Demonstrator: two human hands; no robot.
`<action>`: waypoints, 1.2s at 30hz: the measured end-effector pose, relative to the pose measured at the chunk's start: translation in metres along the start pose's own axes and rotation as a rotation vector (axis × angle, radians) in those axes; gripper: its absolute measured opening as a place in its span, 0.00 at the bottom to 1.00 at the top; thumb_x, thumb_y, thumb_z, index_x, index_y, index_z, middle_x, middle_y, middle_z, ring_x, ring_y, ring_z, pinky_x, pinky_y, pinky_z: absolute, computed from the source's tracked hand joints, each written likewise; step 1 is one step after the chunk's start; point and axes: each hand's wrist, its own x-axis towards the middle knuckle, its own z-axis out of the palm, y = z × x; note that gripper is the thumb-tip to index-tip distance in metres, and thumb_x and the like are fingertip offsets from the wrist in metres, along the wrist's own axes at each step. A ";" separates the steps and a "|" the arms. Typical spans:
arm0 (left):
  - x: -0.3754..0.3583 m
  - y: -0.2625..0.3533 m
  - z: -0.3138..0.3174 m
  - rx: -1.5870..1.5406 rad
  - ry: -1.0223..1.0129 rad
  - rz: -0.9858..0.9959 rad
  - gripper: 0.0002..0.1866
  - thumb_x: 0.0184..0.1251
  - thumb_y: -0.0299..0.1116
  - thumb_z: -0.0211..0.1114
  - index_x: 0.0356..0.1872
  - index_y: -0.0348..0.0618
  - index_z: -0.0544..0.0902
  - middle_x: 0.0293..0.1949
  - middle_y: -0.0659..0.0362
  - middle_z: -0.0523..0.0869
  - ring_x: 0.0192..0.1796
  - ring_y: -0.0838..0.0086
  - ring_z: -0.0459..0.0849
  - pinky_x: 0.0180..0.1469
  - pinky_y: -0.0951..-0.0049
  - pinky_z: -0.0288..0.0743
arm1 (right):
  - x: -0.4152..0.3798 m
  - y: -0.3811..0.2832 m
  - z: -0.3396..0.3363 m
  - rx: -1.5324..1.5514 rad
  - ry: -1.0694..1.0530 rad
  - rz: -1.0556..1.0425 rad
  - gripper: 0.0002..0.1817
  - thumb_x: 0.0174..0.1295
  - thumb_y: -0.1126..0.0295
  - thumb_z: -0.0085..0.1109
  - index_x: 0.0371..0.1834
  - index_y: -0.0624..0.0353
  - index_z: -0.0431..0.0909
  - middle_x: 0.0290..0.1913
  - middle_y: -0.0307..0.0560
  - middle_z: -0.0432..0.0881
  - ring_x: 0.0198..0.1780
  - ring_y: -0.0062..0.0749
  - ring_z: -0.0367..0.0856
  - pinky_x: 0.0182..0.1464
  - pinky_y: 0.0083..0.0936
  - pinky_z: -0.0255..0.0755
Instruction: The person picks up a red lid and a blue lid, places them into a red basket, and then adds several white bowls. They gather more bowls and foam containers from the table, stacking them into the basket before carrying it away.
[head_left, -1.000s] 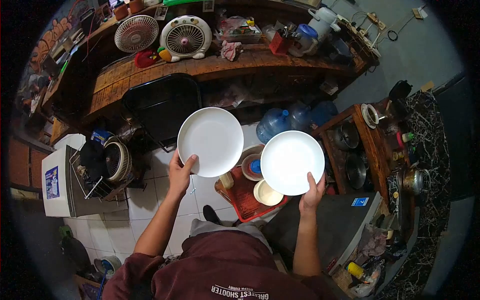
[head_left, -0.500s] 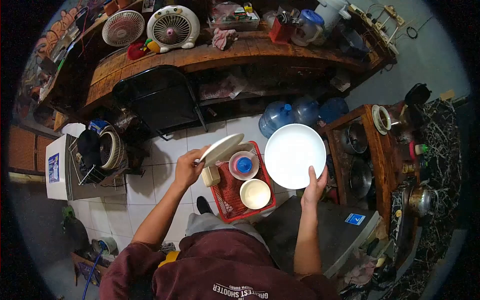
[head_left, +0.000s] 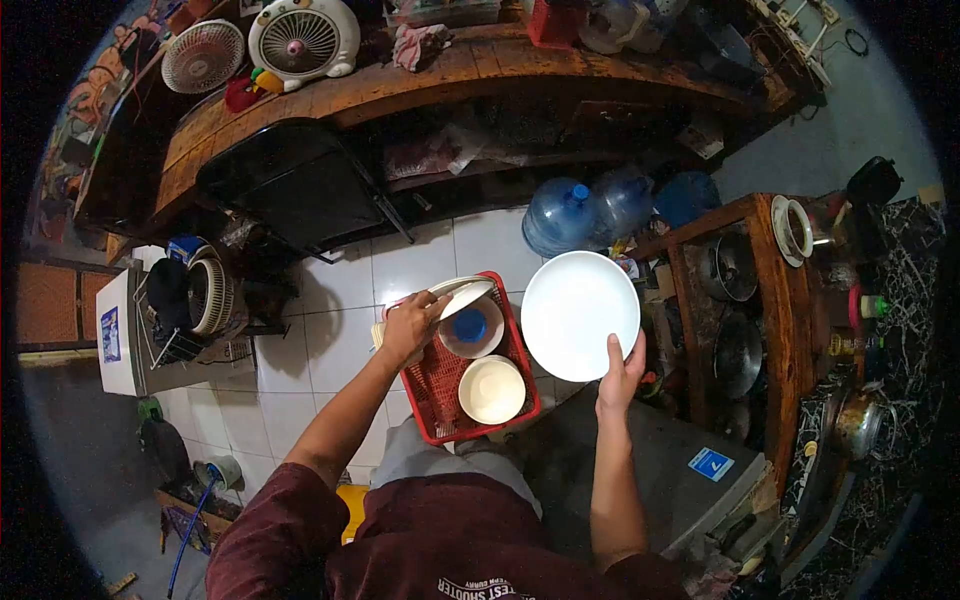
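Observation:
My right hand (head_left: 621,378) grips a round white plate (head_left: 580,312) by its near right edge, thumb on the upper face. The plate is held up beside the red plastic basket (head_left: 526,362). Over the basket's far left part, my left hand (head_left: 407,329) is closed on the edge of a tilted cream plate (head_left: 464,297). Partly under that plate, a pale bowl (head_left: 487,346) sits in the basket with a blue cup (head_left: 470,324) inside it. A cream bowl (head_left: 492,390) stands nearer to me in the basket.
Beyond the basket are a black chair (head_left: 290,190) and a long wooden counter (head_left: 450,85) with fans on it. Large blue water bottles (head_left: 560,218) stand on the floor. At the right are a wooden rack (head_left: 785,340) with pans and a dark flat surface (head_left: 600,470).
My left hand has moved right and lowered its plate toward the basket, covering part of the bowl with the blue cup. My right hand still holds the white plate. The view has shifted slightly.

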 end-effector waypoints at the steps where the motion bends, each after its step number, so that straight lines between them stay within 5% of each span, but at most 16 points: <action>1: 0.004 -0.002 0.005 0.009 -0.018 0.003 0.21 0.57 0.32 0.61 0.55 0.54 0.78 0.42 0.58 0.80 0.43 0.62 0.81 0.40 0.63 0.79 | 0.001 0.006 -0.001 -0.002 -0.002 -0.006 0.27 0.65 0.66 0.55 0.65 0.64 0.62 0.58 0.51 0.72 0.59 0.34 0.70 0.60 0.29 0.61; 15: 0.039 0.005 0.014 0.119 -0.096 -0.043 0.20 0.57 0.33 0.62 0.54 0.53 0.78 0.40 0.59 0.82 0.41 0.65 0.81 0.37 0.68 0.80 | 0.021 0.077 0.020 -0.019 0.001 0.024 0.24 0.66 0.66 0.54 0.62 0.64 0.65 0.55 0.47 0.74 0.55 0.30 0.71 0.57 0.26 0.63; 17: 0.040 0.007 0.018 0.119 -0.067 -0.072 0.28 0.50 0.29 0.64 0.57 0.59 0.76 0.43 0.62 0.82 0.44 0.66 0.80 0.37 0.67 0.80 | 0.021 0.082 0.024 -0.009 0.006 0.034 0.24 0.66 0.66 0.54 0.62 0.65 0.65 0.55 0.47 0.74 0.54 0.29 0.71 0.57 0.26 0.63; 21: 0.037 0.011 0.020 0.116 -0.076 -0.104 0.28 0.50 0.28 0.63 0.57 0.58 0.76 0.42 0.62 0.82 0.44 0.65 0.80 0.39 0.67 0.79 | 0.021 0.094 0.026 -0.035 -0.004 0.007 0.23 0.66 0.66 0.54 0.61 0.65 0.65 0.54 0.47 0.74 0.54 0.29 0.72 0.56 0.26 0.64; 23: 0.029 0.007 0.021 0.134 -0.036 -0.068 0.21 0.57 0.30 0.60 0.54 0.54 0.78 0.42 0.59 0.82 0.43 0.64 0.81 0.37 0.67 0.80 | 0.019 0.098 0.026 -0.052 -0.022 -0.006 0.23 0.66 0.65 0.54 0.61 0.65 0.65 0.55 0.47 0.74 0.54 0.29 0.72 0.56 0.26 0.64; 31: 0.010 -0.002 0.035 0.128 -0.165 0.042 0.29 0.50 0.30 0.65 0.58 0.57 0.75 0.40 0.61 0.77 0.41 0.65 0.81 0.33 0.68 0.80 | 0.013 0.108 0.022 -0.087 -0.075 -0.077 0.24 0.67 0.65 0.53 0.60 0.68 0.66 0.54 0.49 0.74 0.54 0.30 0.72 0.57 0.27 0.65; 36: 0.026 0.002 0.033 0.119 -0.097 0.055 0.24 0.51 0.32 0.66 0.54 0.54 0.78 0.41 0.59 0.79 0.40 0.65 0.81 0.34 0.68 0.80 | 0.012 0.111 0.016 -0.077 -0.038 -0.072 0.23 0.67 0.64 0.53 0.61 0.67 0.66 0.55 0.49 0.74 0.55 0.30 0.72 0.57 0.27 0.64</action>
